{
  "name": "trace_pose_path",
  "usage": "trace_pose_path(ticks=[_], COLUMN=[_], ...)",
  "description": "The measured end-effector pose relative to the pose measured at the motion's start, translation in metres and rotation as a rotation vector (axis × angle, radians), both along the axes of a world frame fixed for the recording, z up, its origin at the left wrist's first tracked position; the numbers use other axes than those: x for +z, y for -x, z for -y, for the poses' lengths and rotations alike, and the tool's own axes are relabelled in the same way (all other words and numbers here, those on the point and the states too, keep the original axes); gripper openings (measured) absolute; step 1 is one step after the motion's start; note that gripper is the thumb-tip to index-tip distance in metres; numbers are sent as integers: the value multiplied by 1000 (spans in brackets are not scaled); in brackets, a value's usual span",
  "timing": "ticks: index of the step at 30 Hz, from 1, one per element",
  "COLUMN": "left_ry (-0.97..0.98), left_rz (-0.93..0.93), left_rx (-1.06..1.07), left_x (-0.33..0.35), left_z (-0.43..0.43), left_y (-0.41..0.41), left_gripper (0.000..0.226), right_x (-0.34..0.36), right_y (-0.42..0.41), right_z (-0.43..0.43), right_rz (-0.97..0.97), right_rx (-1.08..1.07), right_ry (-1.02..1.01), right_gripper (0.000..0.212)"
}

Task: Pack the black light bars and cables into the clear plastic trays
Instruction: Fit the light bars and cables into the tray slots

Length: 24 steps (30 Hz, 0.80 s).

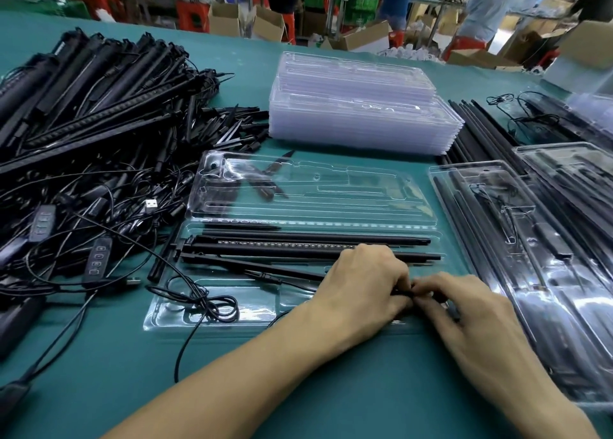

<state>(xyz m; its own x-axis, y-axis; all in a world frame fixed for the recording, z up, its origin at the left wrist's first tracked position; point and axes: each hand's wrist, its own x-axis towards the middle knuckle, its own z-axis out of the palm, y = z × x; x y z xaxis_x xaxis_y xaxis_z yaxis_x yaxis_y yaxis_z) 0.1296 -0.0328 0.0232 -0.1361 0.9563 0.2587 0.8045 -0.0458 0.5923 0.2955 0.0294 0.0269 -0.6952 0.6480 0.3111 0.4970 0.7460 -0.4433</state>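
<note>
Left hand (365,284), right hand (474,312) pinch cable (402,293), lower centre; press it squarely into tray (255,311) channel, avoiding kinks.

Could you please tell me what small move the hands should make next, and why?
Probably press the black cable end, pinched by the left hand and right hand, into the near recess of the open tray. The light bars already lie in its slots, while the cable loop lies loose over its left end, so the cable seems the part left to seat.
</note>
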Motion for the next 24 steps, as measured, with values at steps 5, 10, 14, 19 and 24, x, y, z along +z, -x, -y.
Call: trace_pose_path(ticks=[5, 10, 14, 19, 24], left_ry=[3, -48, -66, 67, 211], left_rz=[69, 146, -47, -415, -411], left_rx=[-53, -142, -84, 45, 136], left_x=[2, 12, 21, 26, 22], left_z=[4, 14, 25, 49, 70], left_y=[7, 16, 39, 86, 134], left_gripper=[12, 10, 9, 49, 52], right_x=[0, 2, 2, 1, 3], right_y=[-13, -9, -2, 12, 17], right_z=[1, 2, -6, -26, -38], right_rz=[199, 192, 217, 276, 277], right_rx=[108, 21, -64, -134, -150], right_ry=[-48, -5, -38, -65, -31], right_gripper=[39, 39, 38, 31, 34])
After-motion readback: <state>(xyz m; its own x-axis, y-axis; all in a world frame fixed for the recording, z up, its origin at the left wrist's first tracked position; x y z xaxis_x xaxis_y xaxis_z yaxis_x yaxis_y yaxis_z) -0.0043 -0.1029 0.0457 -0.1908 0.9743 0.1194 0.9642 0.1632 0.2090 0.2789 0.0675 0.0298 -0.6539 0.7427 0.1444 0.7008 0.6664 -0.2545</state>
